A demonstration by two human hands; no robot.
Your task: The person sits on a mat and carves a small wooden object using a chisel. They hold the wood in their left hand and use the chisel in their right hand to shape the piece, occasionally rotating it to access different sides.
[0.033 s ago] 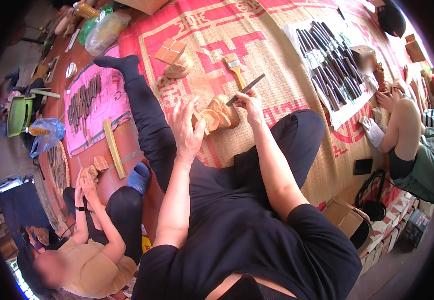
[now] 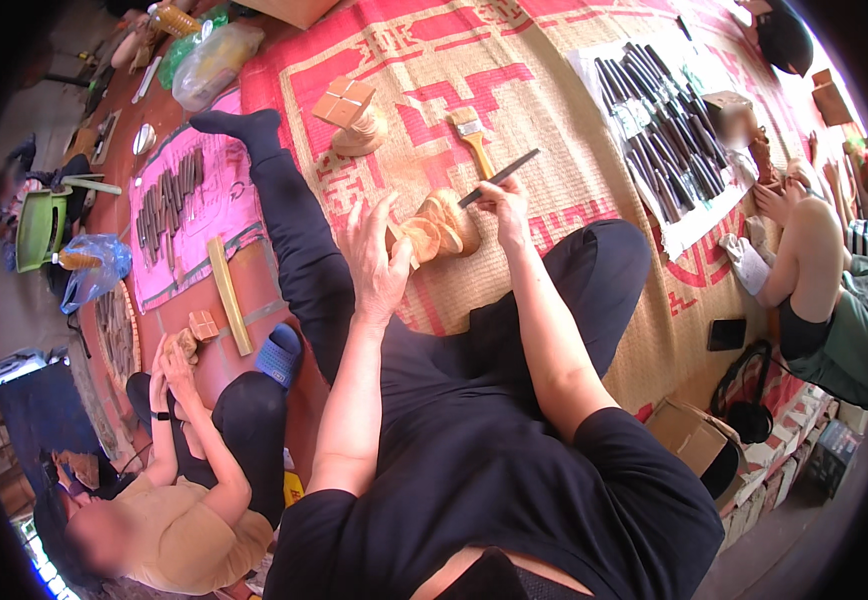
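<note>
On the mat in front of me lies a pale wood carving with rounded, layered lobes. My left hand holds its left end, with the thumb pressed against the wood and the other fingers raised and spread. A slim, dark chisel is pinched in my right hand. It slants from the carving's upper right side up to the right, its lower end at or very near the wood; contact cannot be made out. Just beyond lies a flat brush with a yellow handle.
Farther left, a reddish block rests on a round wooden piece. Several dark tools lie on a white cloth at right, others on a pink cloth at left. Co-workers sit at left and right.
The chisel has shifted slightly to the right with my right hand and lies a little flatter. My left hand and the carving have hardly moved.
</note>
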